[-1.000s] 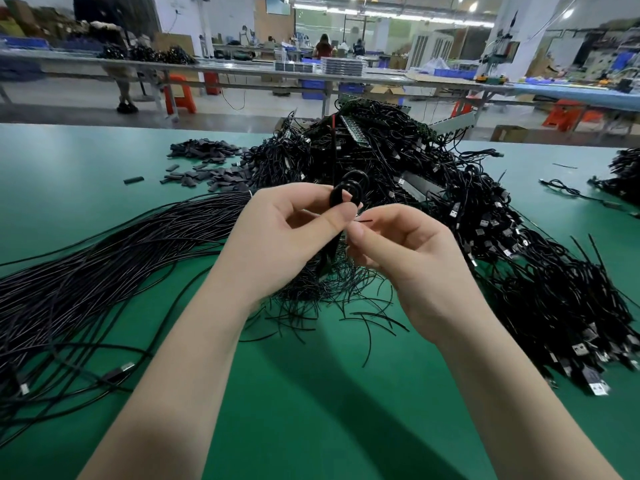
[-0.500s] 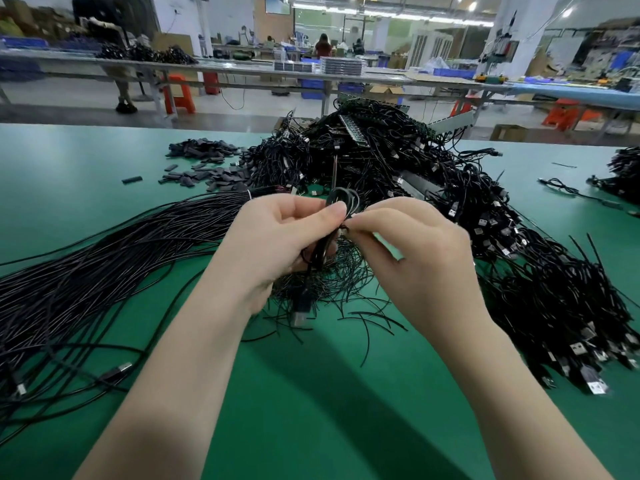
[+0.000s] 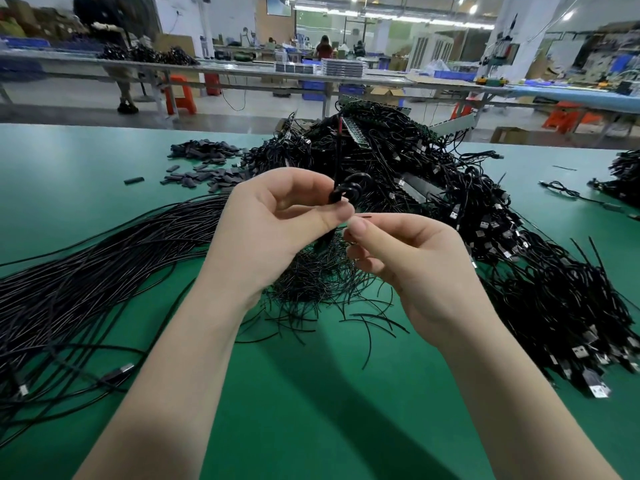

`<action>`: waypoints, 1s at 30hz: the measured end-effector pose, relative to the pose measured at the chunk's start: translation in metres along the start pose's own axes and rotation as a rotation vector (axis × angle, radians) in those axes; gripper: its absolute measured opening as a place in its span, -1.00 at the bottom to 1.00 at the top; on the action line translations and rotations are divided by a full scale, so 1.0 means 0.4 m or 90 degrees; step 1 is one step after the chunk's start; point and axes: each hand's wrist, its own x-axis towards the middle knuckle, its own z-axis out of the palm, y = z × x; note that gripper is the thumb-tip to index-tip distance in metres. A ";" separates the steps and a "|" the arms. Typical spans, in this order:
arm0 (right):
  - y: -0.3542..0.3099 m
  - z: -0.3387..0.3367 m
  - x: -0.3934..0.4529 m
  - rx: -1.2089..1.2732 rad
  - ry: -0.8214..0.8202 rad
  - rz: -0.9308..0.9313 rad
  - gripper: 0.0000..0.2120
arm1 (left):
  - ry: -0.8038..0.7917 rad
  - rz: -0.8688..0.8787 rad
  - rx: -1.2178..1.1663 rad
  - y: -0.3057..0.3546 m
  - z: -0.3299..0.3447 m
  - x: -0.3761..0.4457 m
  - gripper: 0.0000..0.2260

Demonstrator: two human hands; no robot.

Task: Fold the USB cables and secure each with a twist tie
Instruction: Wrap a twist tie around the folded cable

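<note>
Pinching a small coiled USB cable (image 3: 348, 192) between thumb and curled fingers, the left hand (image 3: 277, 223) holds it up above the green tabletop (image 3: 311, 410), with the cable's loops standing just over the thumb tip. The right hand (image 3: 408, 258) sits just beside it, thumb and forefinger pressed together on a thin twist tie (image 3: 364, 215) whose short end pokes out near the left thumb. So each grip is clamped: the left on the cable, the right on the tie. Whether the tie already goes round the coil cannot be told, since the fingers hide that spot.

Below the hands lies a scatter of loose black ties (image 3: 311, 282) on the tabletop. To the left, a long sheaf of straight cables (image 3: 86, 271) runs across the surface, some with plugs at the near end. Behind and to the right rises a big tangled heap of cables (image 3: 433, 188), with many USB plugs showing along its right side. Farther back on the left is a small pile of flat dark pieces (image 3: 204, 168). Beyond the tabletop stand long workbenches (image 3: 242, 69) and orange stools (image 3: 180, 98).
</note>
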 end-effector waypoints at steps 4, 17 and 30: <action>-0.001 0.014 -0.012 -0.008 0.026 -0.024 -0.90 | -0.005 0.003 -0.014 0.001 -0.005 0.002 -0.79; 0.023 0.021 -0.013 -0.397 0.158 -0.370 -0.93 | 0.007 0.023 0.097 0.004 0.009 -0.006 -0.85; 0.044 -0.006 0.015 -0.602 0.109 -0.575 -0.88 | -0.121 -0.146 0.077 0.007 0.008 -0.011 -0.76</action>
